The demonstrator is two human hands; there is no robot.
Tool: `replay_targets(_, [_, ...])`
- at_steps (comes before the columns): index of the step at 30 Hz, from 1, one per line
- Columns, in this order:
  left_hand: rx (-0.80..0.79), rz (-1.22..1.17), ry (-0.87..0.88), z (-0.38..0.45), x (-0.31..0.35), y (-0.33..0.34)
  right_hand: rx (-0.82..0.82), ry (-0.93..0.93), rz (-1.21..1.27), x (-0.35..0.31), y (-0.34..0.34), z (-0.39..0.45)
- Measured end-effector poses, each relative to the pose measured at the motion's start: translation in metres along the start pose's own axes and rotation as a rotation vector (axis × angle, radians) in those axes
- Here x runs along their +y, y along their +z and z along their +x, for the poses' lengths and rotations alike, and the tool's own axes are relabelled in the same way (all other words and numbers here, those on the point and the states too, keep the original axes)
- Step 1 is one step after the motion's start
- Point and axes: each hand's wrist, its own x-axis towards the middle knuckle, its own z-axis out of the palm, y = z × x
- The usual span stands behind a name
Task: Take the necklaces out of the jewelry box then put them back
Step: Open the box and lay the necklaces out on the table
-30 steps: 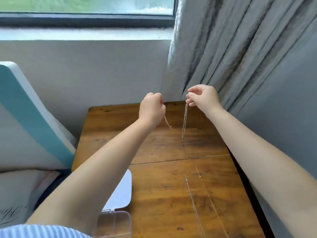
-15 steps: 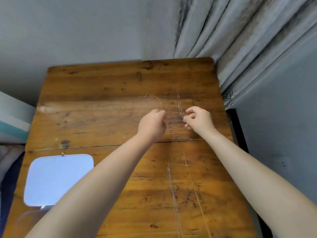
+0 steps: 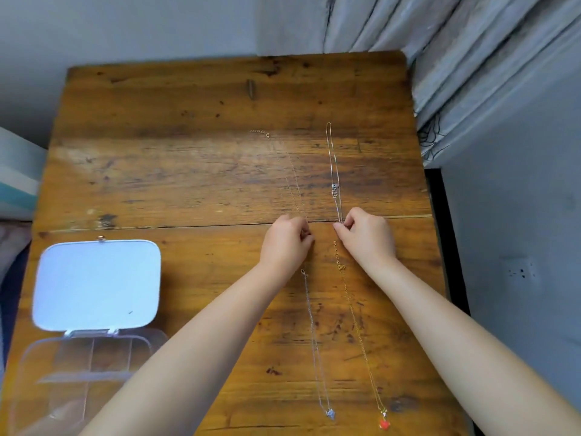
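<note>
On the wooden table my left hand pinches the near end of a thin gold chain that runs away toward the far side. My right hand pinches the near end of a silver chain, also stretched flat and away from me. Two more necklaces lie nearer to me: a silver one with a pale pendant and a gold one with a red heart pendant. The clear jewelry box stands open at the front left, its white lid folded back.
A grey curtain hangs at the table's back right corner. A grey wall runs along the right edge. A white and teal object sits beyond the left edge.
Both hands lowered from mid-air to the table and drew back toward me, laying the two held chains out flat. The view tilted down, bringing the box and near necklaces into sight.
</note>
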Motion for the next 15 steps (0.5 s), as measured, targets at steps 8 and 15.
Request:
replay_targets(8, [0.061, 0.146, 0.087, -0.038, -0.015, -0.006, 0.043, -0.097, -0.019, 0.000, -0.007, -0.035])
replay_targets(15, [0.188, 0.235, 0.199, -0.150, -0.101, -0.067, 0.017, -0.335, 0.124, -0.080, 0.021, -0.119])
